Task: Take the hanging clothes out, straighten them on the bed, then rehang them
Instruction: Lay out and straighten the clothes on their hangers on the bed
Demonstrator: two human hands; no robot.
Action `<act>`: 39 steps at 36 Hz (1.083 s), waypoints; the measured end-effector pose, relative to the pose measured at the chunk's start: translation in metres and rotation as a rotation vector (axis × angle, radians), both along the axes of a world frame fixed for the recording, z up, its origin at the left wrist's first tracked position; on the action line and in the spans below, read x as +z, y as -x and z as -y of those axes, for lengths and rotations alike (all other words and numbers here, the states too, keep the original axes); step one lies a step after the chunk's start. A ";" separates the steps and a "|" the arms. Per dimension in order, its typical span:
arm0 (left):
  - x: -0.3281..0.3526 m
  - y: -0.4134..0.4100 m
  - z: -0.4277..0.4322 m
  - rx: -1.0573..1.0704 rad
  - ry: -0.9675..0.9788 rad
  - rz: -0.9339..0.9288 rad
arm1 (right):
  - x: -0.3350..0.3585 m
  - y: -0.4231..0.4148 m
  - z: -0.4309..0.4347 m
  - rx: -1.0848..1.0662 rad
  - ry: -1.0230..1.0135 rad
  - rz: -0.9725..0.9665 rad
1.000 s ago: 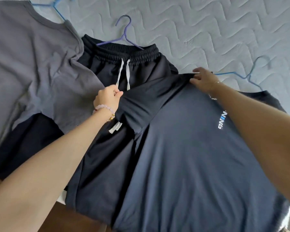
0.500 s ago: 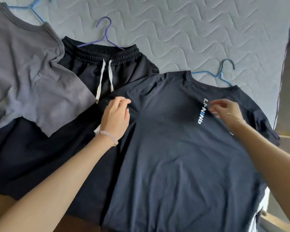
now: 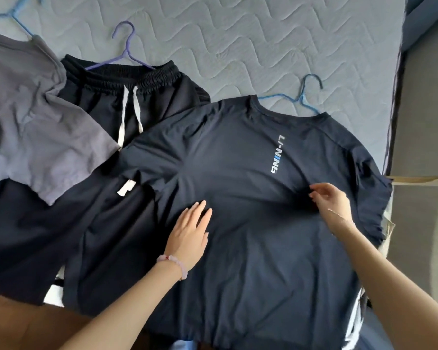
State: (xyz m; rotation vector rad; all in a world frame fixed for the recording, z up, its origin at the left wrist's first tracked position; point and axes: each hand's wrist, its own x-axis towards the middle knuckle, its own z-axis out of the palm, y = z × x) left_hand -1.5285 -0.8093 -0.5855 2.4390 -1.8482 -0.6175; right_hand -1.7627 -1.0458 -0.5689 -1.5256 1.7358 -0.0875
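A dark navy T-shirt [image 3: 238,152] with a white logo lies spread flat on the bed, still on its blue hanger [image 3: 304,97]. My left hand [image 3: 191,231] rests flat on the shirt's middle, fingers straight. My right hand [image 3: 330,200] hovers over or lightly touches the shirt below the logo, fingers relaxed and slightly bent. Black drawstring shorts [image 3: 142,97] on a purple hanger [image 3: 125,46] lie to the left, partly under the shirt. A grey T-shirt [image 3: 28,117] on another blue hanger [image 3: 13,16] lies at far left.
The grey quilted mattress [image 3: 238,34] stretches beyond the clothes. Its right edge [image 3: 392,109] drops to the floor [image 3: 422,122]. A wooden bed frame edge [image 3: 23,324] shows at the lower left. More fabric with white stripes [image 3: 354,322] hangs off the near right corner.
Both hands slid down the navy shirt toward me, from the sleeve and logo to its middle. The left sleeve now lies flat. The view shifted slightly.
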 end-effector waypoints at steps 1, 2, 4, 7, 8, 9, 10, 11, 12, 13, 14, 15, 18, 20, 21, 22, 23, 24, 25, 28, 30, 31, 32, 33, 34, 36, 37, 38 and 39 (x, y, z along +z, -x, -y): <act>-0.001 0.001 0.001 0.007 0.009 0.017 | 0.002 -0.001 0.011 0.064 0.046 -0.054; -0.001 0.003 0.004 0.015 0.015 0.028 | 0.003 -0.004 0.024 0.115 0.092 -0.087; -0.001 0.004 0.008 0.033 0.020 0.034 | 0.004 -0.011 0.055 0.202 0.185 -0.124; -0.002 0.006 0.011 0.061 0.035 0.047 | 0.008 -0.028 0.102 0.292 0.264 -0.192; -0.002 0.007 0.012 0.069 0.039 0.049 | 0.009 -0.034 0.117 0.304 0.255 -0.207; -0.003 0.008 0.012 0.077 0.041 0.050 | 0.007 -0.038 0.130 0.319 0.233 -0.225; -0.003 0.010 0.011 0.083 0.045 0.054 | 0.003 -0.041 0.141 0.336 0.207 -0.248; -0.003 0.012 0.011 0.089 0.049 0.060 | -0.003 -0.041 0.150 0.353 0.180 -0.276; -0.004 0.013 0.010 0.092 0.054 0.064 | -0.006 -0.041 0.156 0.369 0.150 -0.300; -0.004 0.014 0.010 0.092 0.056 0.067 | -0.010 -0.039 0.159 0.377 0.125 -0.314; -0.003 0.014 0.009 0.089 0.056 0.069 | -0.010 -0.038 0.159 0.381 0.117 -0.325; -0.002 0.014 0.009 0.090 0.057 0.067 | -0.009 -0.038 0.158 0.376 0.121 -0.335; 0.008 0.014 0.009 0.116 0.069 0.042 | -0.004 -0.030 0.153 0.402 0.125 -0.357; 0.019 0.014 0.009 0.128 0.086 0.017 | -0.001 -0.021 0.149 0.426 0.071 -0.356; 0.026 0.014 0.008 0.132 0.104 0.014 | 0.000 -0.018 0.147 0.422 0.037 -0.350; 0.032 0.013 0.007 0.136 0.124 0.013 | 0.001 -0.016 0.144 0.414 0.012 -0.341; 0.039 0.013 0.005 0.139 0.135 0.009 | 0.003 -0.012 0.141 0.405 -0.007 -0.337; 0.044 0.013 0.003 0.142 0.147 0.003 | 0.005 -0.008 0.137 0.403 -0.021 -0.350; 0.049 0.013 -0.001 0.146 0.153 0.003 | 0.005 -0.005 0.132 0.403 -0.031 -0.372; 0.059 0.014 -0.010 0.148 0.138 0.015 | 0.004 0.001 0.120 0.376 -0.022 -0.404; 0.061 0.014 -0.018 0.138 0.144 0.026 | 0.007 0.000 0.117 0.352 0.022 -0.387; 0.063 0.015 -0.021 0.136 0.140 0.022 | 0.008 -0.001 0.118 0.335 0.049 -0.372; 0.063 0.016 -0.023 0.133 0.128 0.020 | 0.009 -0.001 0.118 0.323 0.073 -0.356; 0.063 0.017 -0.025 0.135 0.114 0.026 | 0.009 -0.002 0.119 0.313 0.088 -0.334; 0.063 0.018 -0.026 0.133 0.104 0.039 | 0.011 -0.003 0.120 0.306 0.100 -0.309; 0.061 0.020 -0.027 0.118 0.099 0.043 | 0.010 -0.005 0.124 0.296 0.109 -0.246; 0.059 0.021 -0.026 0.114 0.096 0.035 | 0.009 -0.006 0.126 0.299 0.112 -0.215; 0.057 0.022 -0.024 0.113 0.092 0.030 | 0.009 -0.009 0.128 0.311 0.113 -0.189; 0.055 0.024 -0.021 0.113 0.089 0.021 | 0.007 -0.011 0.129 0.326 0.115 -0.168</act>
